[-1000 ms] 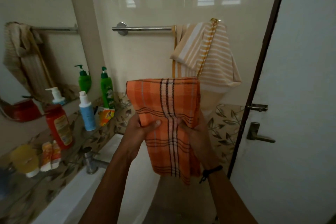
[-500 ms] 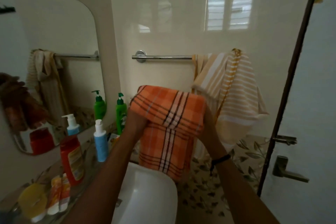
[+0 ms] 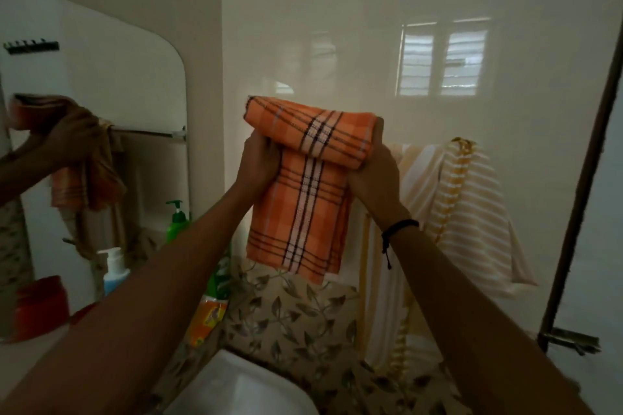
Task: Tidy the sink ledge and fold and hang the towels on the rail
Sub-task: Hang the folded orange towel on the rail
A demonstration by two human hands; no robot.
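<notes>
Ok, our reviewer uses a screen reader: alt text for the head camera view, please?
The left hand and right hand grip a folded orange plaid towel by its sides, held high before a cream wall. A yellow striped towel hangs to its right; a mirror on the left reflects them, and a white sink sits below.

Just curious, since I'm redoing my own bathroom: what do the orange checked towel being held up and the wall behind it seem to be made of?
The orange checked towel looks like thin woven cloth, probably cotton, with a matte finish: it drapes softly and the dark lines seem woven in. The wall looks like glossy glazed tile or a similar hard panel, because it mirrors a louvred window.
</notes>
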